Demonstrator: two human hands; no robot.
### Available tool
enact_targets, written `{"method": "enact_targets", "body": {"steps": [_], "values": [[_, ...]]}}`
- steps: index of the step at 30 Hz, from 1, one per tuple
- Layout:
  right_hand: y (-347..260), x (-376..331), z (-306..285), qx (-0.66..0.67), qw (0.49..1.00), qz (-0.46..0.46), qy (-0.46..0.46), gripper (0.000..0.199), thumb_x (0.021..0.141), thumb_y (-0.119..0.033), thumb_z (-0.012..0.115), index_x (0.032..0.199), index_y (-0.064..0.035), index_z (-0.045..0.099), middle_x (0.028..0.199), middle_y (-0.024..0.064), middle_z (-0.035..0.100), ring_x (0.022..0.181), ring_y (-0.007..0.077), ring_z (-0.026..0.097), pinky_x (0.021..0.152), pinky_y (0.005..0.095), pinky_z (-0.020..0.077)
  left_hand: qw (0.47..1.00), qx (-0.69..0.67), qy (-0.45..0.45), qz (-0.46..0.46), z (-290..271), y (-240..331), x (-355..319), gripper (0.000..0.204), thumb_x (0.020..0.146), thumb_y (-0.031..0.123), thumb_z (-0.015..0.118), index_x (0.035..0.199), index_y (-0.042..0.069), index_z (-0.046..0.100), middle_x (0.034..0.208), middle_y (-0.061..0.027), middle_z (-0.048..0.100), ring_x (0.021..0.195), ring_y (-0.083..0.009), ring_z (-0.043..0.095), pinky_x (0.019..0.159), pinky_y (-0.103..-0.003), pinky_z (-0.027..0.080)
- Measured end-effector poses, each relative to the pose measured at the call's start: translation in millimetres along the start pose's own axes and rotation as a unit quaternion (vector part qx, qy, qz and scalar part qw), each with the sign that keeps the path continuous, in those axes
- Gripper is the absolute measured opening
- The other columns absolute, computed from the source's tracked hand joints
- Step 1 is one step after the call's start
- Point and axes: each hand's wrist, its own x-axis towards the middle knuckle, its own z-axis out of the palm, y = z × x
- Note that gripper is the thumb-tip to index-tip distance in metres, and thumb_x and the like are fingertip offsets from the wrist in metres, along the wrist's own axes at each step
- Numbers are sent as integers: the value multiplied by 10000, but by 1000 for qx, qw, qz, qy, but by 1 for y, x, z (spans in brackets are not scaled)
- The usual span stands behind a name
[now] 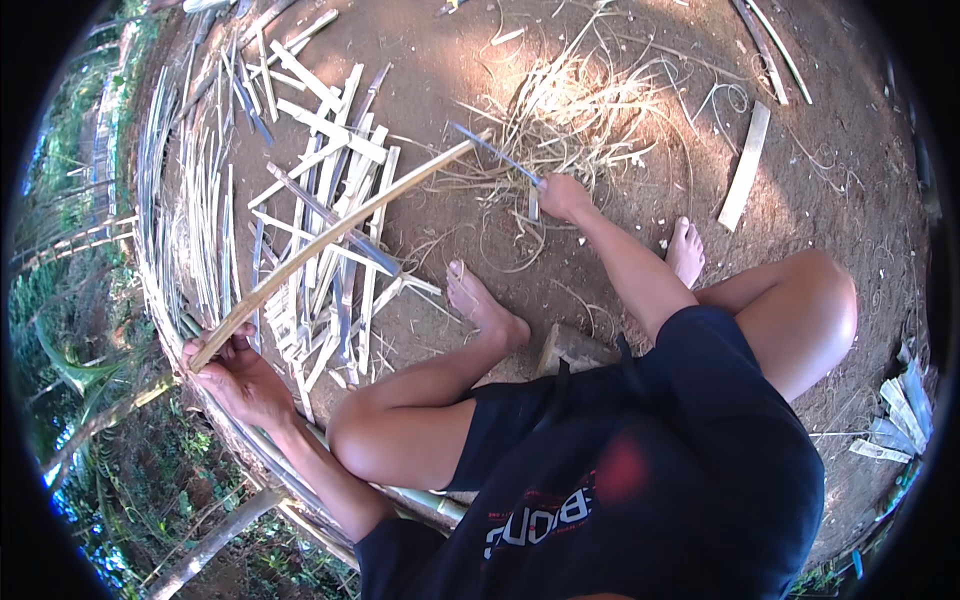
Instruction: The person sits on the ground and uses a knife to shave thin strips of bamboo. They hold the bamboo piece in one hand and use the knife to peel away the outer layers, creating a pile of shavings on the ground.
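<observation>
A long pale bamboo strip (375, 202) slants from the lower left up to the middle of the view. My left hand (240, 378) is closed around its near end. In my right hand (565, 198) is a knife (505, 158), its thin blade pointing up and left. The blade crosses the strip's far end and appears to touch it. Just beyond the knife lies a tangled heap of fine bamboo shavings (585, 115). Under the held strip, split bamboo pieces (335, 165) lie crisscrossed on the ground.
Thin bamboo slats (185, 200) lie in a long row at the left, by green plants (75, 290). A flat bamboo piece (745, 167) rests at the right. A wooden block (575, 348) sits between my legs. Dry husk-like pieces (900, 415) lie far right.
</observation>
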Motion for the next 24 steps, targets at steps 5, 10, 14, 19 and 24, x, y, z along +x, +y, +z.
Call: {"method": "enact_targets", "body": {"steps": [5,10,14,19,24], "values": [[-27,-25,6,4,1000,13,-18,275,916,-210,505,1062,-12,629,966,233,668,904,364,666,843,470,511,999,25,24,8,4,6,-2,345,994,398,476,1154,93,486,1020,-53,552,868,-182,548,838,-349,457],[-35,-58,34,44,997,-53,-26,248,857,-191,564,1037,-29,617,915,240,665,885,399,649,807,483,503,997,-4,72,27,-33,2,-4,308,999,386,456,1171,141,531,1079,-93,611,1020,-219,573,963,-417,438],[-58,-91,30,32,989,-138,-40,212,858,-206,572,981,-36,604,806,229,653,805,417,646,757,504,504,995,-80,52,21,-70,5,-9,315,1002,369,443,1168,119,540,1043,-103,632,1038,-221,575,1022,-404,404],[-6,-38,36,-14,995,-96,-19,162,878,-174,546,955,-43,599,791,206,657,736,386,653,698,493,526,992,-123,6,27,-64,-1,-1,290,996,331,469,1187,123,539,1010,-102,611,974,-217,564,963,-391,425],[-45,-65,39,-24,988,-137,-65,195,898,-174,515,980,-30,618,775,237,644,742,366,661,703,493,527,994,-106,14,16,-71,0,-7,299,989,347,480,1180,124,541,1006,-108,604,984,-209,553,940,-399,445]]}}
